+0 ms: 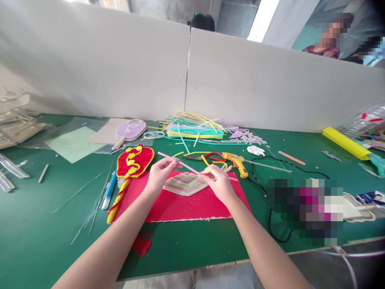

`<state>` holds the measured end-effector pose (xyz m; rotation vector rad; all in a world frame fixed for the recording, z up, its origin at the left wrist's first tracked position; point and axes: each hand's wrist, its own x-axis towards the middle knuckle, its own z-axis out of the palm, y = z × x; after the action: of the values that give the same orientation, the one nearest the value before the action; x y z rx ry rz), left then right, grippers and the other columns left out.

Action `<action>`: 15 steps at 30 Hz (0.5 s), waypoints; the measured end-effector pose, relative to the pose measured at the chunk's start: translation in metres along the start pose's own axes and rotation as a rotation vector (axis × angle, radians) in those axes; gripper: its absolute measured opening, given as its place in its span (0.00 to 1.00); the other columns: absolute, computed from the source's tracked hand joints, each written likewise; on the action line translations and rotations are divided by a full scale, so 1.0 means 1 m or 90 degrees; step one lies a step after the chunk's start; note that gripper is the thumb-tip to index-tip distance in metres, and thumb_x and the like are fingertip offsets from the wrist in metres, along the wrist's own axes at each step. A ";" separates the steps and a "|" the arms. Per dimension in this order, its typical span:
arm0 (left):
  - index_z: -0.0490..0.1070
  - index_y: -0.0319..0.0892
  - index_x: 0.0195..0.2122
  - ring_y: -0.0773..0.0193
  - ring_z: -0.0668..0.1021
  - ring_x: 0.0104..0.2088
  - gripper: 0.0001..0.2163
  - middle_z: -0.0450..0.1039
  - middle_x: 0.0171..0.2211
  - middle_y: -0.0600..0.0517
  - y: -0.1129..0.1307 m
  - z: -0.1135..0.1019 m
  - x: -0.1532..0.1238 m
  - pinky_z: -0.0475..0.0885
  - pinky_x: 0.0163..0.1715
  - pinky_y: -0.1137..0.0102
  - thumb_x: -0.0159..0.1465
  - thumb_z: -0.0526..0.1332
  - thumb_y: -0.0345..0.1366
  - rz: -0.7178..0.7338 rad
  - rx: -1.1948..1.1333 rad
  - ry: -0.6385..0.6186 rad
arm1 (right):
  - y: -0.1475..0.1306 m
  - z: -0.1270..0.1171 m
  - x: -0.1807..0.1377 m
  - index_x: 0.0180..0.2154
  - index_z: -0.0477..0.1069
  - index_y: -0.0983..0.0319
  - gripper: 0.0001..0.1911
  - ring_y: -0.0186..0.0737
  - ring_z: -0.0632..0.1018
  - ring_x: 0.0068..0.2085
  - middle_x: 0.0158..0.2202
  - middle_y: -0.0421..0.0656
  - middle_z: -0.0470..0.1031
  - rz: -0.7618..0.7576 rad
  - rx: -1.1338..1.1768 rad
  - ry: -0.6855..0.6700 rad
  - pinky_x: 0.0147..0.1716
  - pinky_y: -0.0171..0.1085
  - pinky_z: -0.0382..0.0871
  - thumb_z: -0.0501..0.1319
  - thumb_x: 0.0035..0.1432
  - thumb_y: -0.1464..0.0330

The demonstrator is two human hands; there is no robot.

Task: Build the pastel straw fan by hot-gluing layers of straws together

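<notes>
Between my two hands stretches a thin lilac strip (190, 167), like a foam or paper strip; its far end sticks out past my left fingers. My left hand (162, 170) pinches it toward the left, and my right hand (218, 180) pinches its right part. Under them, on a red board (186, 210), lies a piece of nested V-shaped strips (186, 188) in grey, yellow and pink, partly covered by my right hand. Left of the board rests a red and yellow fan (141, 161) with a twisted handle.
A yellow glue gun (239, 163) with a black cord and pliers (195, 157) lie behind the board. Bundled coloured strips (195, 130) are stacked by the partition (120, 64). A blue-handled tool (110, 188), wires (96, 204) and a lilac fan (130, 129) lie left.
</notes>
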<state>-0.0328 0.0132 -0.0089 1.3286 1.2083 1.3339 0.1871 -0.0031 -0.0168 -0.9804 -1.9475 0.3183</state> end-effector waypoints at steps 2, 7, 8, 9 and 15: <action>0.74 0.38 0.36 0.56 0.81 0.38 0.20 0.80 0.36 0.45 0.000 0.001 0.000 0.76 0.41 0.64 0.56 0.62 0.53 -0.010 -0.023 -0.014 | -0.001 0.000 0.000 0.30 0.68 0.60 0.08 0.35 0.71 0.29 0.28 0.39 0.69 0.018 0.020 0.001 0.28 0.33 0.66 0.59 0.62 0.65; 0.75 0.39 0.33 0.56 0.82 0.34 0.20 0.80 0.33 0.46 0.001 0.010 -0.005 0.76 0.38 0.64 0.50 0.67 0.52 -0.027 -0.020 -0.094 | -0.002 0.002 0.001 0.30 0.69 0.60 0.09 0.34 0.70 0.29 0.27 0.40 0.69 0.020 0.012 0.008 0.28 0.33 0.66 0.58 0.63 0.65; 0.76 0.39 0.31 0.56 0.81 0.33 0.19 0.80 0.33 0.46 0.002 0.012 -0.006 0.76 0.37 0.65 0.49 0.68 0.51 -0.027 -0.011 -0.109 | -0.002 0.002 0.000 0.30 0.69 0.60 0.09 0.34 0.70 0.29 0.27 0.40 0.69 0.019 0.011 0.009 0.29 0.34 0.66 0.58 0.63 0.65; 0.77 0.39 0.30 0.57 0.81 0.33 0.18 0.80 0.33 0.46 0.002 0.013 -0.007 0.76 0.36 0.66 0.49 0.68 0.51 -0.025 0.000 -0.121 | -0.002 0.003 0.000 0.31 0.69 0.61 0.09 0.34 0.71 0.29 0.28 0.40 0.69 0.017 0.011 0.010 0.29 0.34 0.66 0.58 0.63 0.65; 0.78 0.40 0.27 0.60 0.80 0.32 0.14 0.79 0.30 0.48 0.000 0.012 -0.008 0.74 0.33 0.70 0.52 0.67 0.48 -0.009 0.056 -0.146 | -0.004 0.004 0.000 0.31 0.70 0.60 0.09 0.35 0.72 0.30 0.29 0.41 0.71 0.012 0.000 -0.001 0.28 0.33 0.66 0.58 0.63 0.65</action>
<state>-0.0210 0.0059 -0.0106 1.4878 1.1267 1.0950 0.1824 -0.0052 -0.0172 -0.9998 -1.9413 0.3297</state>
